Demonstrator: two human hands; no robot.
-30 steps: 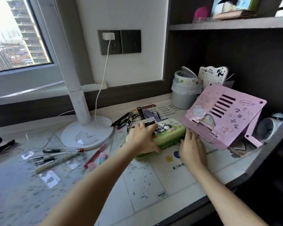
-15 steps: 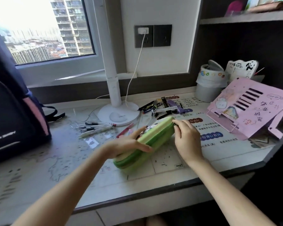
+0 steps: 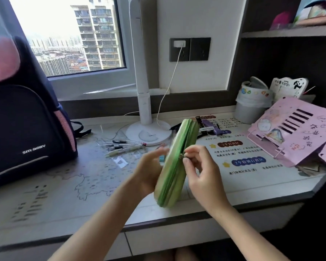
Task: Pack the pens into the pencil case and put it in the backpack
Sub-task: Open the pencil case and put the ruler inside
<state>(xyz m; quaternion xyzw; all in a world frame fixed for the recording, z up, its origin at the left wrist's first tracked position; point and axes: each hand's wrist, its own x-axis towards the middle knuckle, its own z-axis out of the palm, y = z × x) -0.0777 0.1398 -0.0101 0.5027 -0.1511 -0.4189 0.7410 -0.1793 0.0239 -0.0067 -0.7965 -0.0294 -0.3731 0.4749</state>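
Case (image 3: 177, 162): green, held up on edge between both hands, above the front of the bench (image 3: 64, 194); it tilts, with the far end higher and leaning right, and its zip edge faces the camera.
Pull (image 3: 181, 156): a small metal tab about midway along the visible zip; the seam looks closed along most of its length, though blur makes this hard to confirm.
Left hand (image 3: 149, 172): grips the case from the left, palm against its side and fingers (image 3: 158, 153) curled round toward the far face.
Right hand (image 3: 203, 172): thumb and forefinger pinch the pull; the other fingers (image 3: 196, 166) hang loosely curled beside the case.
Pens (image 3: 126, 145): several lie loose on the bench just left of the lamp base, between the backpack and the case and apart from both; a few dark ones lie behind the case's far end.
Backpack (image 3: 26, 119): navy with pink trim, standing upright at the left end of the bench below the window (image 3: 73, 34); I cannot tell whether it is open.
Lamp (image 3: 145, 102): white, its round base at the back of the bench and its stem rising out of view.
Cable (image 3: 169, 87): white, running from a plug in the wall socket (image 3: 189, 49) down toward the lamp base.
Bin (image 3: 252, 106): grey with a white liner, at the back right.
Stand (image 3: 297, 132): pink, slotted and tilted, just right of the printed sheets on the bench.
Shelf (image 3: 288, 32): upper right, holding a pink object and a book.
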